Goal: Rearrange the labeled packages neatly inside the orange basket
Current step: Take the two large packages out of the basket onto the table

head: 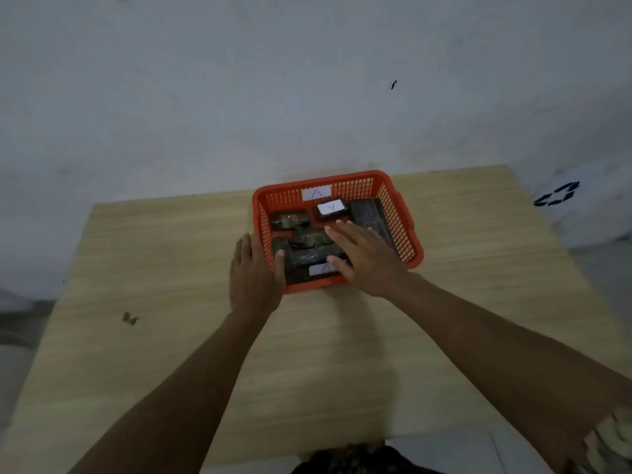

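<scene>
- Your left hand has its grip around the near-left corner of the orange basket: the thumb hooks inside the wall and the other fingers lie outside it. Keep that hold so the basket stays put on the tabletop.
- Your right hand hovers open and flat over the near-right part of the basket, fingers spread, its grip holding nothing. Whether the thumb touches the package below it, I cannot tell.
- The dark packages all lie inside the basket. One with a white label sits by the far wall, a long one runs along the right wall, and two mottled ones lie askew near the left wall and the middle.
- A labelled package rests against the near wall, partly under your right hand.
- Judging by the slanted pieces, the sorting is only partly done. Lower the right hand, pinch one crooked package by its long edges, and square it against the basket wall.
- Turn labels upward as you go, and move one package at a time so its neighbours do not shift.
</scene>
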`<move>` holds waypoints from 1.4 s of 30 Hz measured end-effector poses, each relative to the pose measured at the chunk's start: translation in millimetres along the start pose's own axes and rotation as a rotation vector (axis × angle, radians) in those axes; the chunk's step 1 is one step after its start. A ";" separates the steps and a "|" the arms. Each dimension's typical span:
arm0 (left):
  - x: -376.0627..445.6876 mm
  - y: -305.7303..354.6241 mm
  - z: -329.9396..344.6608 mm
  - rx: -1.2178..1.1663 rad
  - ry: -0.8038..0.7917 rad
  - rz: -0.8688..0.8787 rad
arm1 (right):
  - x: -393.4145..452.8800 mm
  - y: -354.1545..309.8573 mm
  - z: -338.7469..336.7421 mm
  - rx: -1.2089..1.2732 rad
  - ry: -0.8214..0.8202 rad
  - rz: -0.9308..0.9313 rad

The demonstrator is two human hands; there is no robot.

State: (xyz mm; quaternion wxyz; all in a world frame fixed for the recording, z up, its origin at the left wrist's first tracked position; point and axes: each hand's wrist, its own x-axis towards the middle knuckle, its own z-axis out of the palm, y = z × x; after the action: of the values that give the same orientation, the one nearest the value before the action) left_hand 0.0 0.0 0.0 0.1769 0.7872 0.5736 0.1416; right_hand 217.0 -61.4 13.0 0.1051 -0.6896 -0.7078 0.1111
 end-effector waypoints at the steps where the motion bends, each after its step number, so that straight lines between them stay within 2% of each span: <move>1: 4.3 -0.5 3.6 -0.079 -0.015 -0.070 | 3.7 1.1 3.0 -0.020 -0.028 -0.005; 6: 22.9 -3.2 19.3 -0.313 -0.046 -0.271 | 17.6 7.7 17.1 -0.075 -0.162 -0.035; 13: 29.2 -13.3 34.1 -0.351 -0.015 -0.373 | 12.9 10.8 17.8 0.008 -0.086 -0.133; 15: 29.6 -17.8 35.6 -0.330 -0.036 -0.359 | 10.0 9.1 10.5 0.049 -0.019 -0.158; 20: 30.1 -22.6 33.7 -0.341 -0.053 -0.312 | -9.0 7.4 -15.7 0.165 0.307 -0.224; 24: 28.5 -22.3 32.7 -0.377 -0.058 -0.305 | -26.7 1.0 -26.1 0.205 0.426 -0.252; 27: 27.7 -24.9 32.6 -0.393 -0.062 -0.283 | -40.0 -3.7 -21.3 0.306 0.327 -0.238; 31: 28.6 -25.9 33.7 -0.381 -0.062 -0.259 | -49.7 -1.2 2.9 0.528 -0.064 -0.032; 33: 29.6 -26.0 33.2 -0.364 -0.050 -0.254 | -49.5 -0.8 19.7 0.571 -0.196 0.078; 36: 30.6 -28.1 34.1 -0.343 -0.040 -0.234 | -46.8 -2.0 44.2 0.519 -0.239 0.179; 38: 30.2 -30.1 35.4 -0.357 -0.040 -0.229 | -44.5 -4.1 55.6 0.397 -0.243 0.174; 42: 29.8 -31.8 38.0 -0.357 -0.041 -0.225 | -49.5 -11.0 60.7 0.246 -0.027 0.104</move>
State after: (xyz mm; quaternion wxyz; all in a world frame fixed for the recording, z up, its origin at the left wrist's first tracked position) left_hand -1.9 32.8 -47.5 0.3397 0.6770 0.6201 0.2044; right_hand 189.5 -111.9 -41.3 0.1736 -0.7058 -0.6534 0.2117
